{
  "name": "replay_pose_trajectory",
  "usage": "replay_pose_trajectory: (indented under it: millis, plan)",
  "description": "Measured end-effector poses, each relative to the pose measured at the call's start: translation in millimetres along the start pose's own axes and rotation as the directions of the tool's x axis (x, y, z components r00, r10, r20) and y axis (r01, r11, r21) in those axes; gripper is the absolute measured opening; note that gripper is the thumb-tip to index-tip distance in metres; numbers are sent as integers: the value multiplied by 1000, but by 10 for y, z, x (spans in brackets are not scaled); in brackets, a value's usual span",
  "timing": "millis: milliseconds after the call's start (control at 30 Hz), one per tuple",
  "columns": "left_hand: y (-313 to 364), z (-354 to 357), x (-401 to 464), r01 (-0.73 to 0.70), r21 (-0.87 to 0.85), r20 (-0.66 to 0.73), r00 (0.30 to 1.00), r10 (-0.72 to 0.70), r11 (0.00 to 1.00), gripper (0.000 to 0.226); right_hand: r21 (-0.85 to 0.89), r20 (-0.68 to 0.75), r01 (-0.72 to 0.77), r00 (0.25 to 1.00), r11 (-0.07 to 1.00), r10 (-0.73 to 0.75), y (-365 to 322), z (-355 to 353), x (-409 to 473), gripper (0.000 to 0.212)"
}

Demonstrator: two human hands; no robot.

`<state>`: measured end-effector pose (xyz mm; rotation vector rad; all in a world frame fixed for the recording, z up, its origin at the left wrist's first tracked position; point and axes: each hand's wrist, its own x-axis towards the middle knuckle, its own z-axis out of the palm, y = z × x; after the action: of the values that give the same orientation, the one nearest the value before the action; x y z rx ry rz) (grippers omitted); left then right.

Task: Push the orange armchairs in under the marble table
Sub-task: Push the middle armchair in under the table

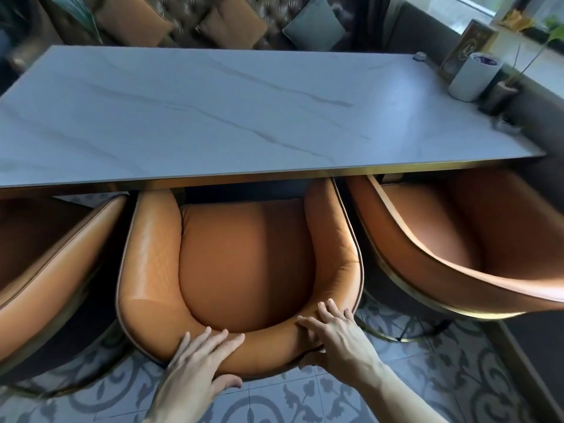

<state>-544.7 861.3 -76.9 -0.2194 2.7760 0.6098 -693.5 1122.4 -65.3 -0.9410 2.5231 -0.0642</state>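
Orange armchair (244,270), middle of three, tucked partway beneath marble table (213,111), arm fronts under its edge. Left hand (198,358) and right hand (335,334) flat on its back rim, fingers spread straight, pressing, not clasping.

No words or numbers can be read. The gold-brown card (468,41) standing beyond the far right corner of the marble table (213,117) bears a round emblem, too blurred to make out. The purple top of the white tub (471,79) beside it is equally illegible.
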Motion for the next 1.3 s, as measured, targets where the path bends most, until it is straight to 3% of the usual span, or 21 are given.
replay_pose_trajectory:
  millis: [800,1167,1300]
  plan:
    - [0,-58,260,39,-91,-99,994,-48,995,71,68,-44,43,998,997,-40,194,-50,348,80]
    - [147,45,230,84,-37,-101,991,-88,996,73,55,-73,56,996,997,-52,306,-19,311,74]
    - [195,-57,270,106,-20,-31,994,-106,994,72,26,-56,43,998,999,-41,249,-69,251,76]
